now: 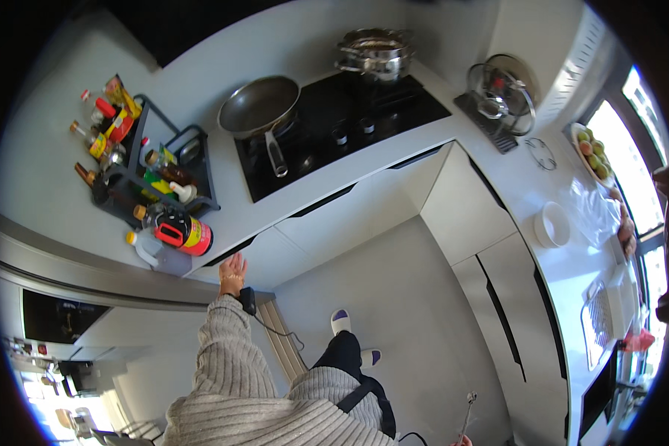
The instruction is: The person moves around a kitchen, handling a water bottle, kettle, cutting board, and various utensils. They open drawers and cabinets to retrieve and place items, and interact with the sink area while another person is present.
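Note:
My left hand (pixel 233 273) reaches to the cabinet front at the left end of the counter. Its fingers are spread a little and hold nothing. They are by the black recessed handle (pixel 231 251) under the counter edge; whether they touch it cannot be told. Just above stand a large dark sauce jug (pixel 187 234) with a red handle and a clear plastic jug (pixel 156 251). At the bottom edge only part of my right hand (pixel 465 441) shows. It grips a thin metal utensil (pixel 468 411) with a small head, held over the floor.
A frying pan (pixel 261 106) and a steel pot (pixel 376 53) sit on the black cooktop (pixel 334 120). Bottles fill a dark rack (pixel 161 167). Pot lids (pixel 502 95), a white bowl (pixel 552 224) and a fruit basket (pixel 592 153) occupy the right counter.

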A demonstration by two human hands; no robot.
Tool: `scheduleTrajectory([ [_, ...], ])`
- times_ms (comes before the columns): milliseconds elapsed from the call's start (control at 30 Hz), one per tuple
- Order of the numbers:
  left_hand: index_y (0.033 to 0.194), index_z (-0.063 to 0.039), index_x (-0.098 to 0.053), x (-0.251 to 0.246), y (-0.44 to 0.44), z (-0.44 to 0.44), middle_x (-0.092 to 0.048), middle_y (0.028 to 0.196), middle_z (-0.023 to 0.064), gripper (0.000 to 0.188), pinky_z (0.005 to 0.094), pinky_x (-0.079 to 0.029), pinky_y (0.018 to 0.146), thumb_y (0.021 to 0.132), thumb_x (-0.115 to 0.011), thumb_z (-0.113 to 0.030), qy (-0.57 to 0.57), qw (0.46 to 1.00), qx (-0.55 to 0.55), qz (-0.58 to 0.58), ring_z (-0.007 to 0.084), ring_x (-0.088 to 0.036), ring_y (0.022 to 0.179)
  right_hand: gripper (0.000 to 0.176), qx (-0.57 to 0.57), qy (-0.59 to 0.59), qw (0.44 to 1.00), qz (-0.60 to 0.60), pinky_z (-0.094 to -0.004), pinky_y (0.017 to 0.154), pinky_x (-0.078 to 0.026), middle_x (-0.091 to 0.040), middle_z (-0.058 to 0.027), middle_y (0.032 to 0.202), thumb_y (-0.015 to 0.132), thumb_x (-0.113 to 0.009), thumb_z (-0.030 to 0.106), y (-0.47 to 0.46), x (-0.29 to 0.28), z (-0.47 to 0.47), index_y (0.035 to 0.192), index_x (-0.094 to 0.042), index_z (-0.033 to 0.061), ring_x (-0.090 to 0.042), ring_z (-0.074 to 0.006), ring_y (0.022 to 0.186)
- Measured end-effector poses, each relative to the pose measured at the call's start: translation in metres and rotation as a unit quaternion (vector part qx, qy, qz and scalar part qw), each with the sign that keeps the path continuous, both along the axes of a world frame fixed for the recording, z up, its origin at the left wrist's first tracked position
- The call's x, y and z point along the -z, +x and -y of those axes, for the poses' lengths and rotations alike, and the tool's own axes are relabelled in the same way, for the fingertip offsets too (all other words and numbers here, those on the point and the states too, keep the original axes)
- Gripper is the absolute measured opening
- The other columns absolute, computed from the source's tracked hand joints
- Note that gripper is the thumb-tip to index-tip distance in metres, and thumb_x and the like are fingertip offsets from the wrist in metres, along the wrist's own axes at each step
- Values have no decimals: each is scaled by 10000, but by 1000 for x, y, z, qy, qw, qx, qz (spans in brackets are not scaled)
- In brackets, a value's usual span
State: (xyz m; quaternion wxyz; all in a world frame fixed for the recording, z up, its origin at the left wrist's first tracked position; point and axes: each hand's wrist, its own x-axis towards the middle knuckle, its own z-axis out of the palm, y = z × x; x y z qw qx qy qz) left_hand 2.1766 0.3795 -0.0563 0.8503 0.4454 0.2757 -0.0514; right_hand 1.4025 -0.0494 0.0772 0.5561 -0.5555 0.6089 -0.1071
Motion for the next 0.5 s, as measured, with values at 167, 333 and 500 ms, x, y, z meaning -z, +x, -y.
scheduleTrajectory([
  [167, 1250, 30, -514, 25, 16, -6, -579, 1286, 148, 380, 385, -489, 1039, 1000, -596, -243, -56, 997, -40, 24, 253, -571, 1178, 274, -82, 14, 996, -44, -205, 549, -365, -562, 45, 746, 977, -640, 110, 78, -11, 44, 1232, -632, 11, -462, -36, 638],
  [333, 1103, -38, -570, 50, 15, 1, -618, 1043, 74, 330, 332, -462, 985, 980, -642, -335, -53, 992, -113, 1, 162, -579, 1010, 315, -254, 14, 966, -40, -244, 677, -445, -648, -59, 1009, 1023, -571, 183, 198, -26, 88, 1294, -605, 27, -546, -98, 792],
  [500, 917, -62, -596, 48, -25, 8, -624, 769, 59, 329, 353, -529, 812, 911, -725, -364, -37, 986, -156, -46, 199, -625, 748, 75, -259, 10, 966, 3, -209, 498, -274, -518, 29, 680, 947, -541, 90, 329, -34, 77, 919, -601, 53, -391, -33, 561],
])
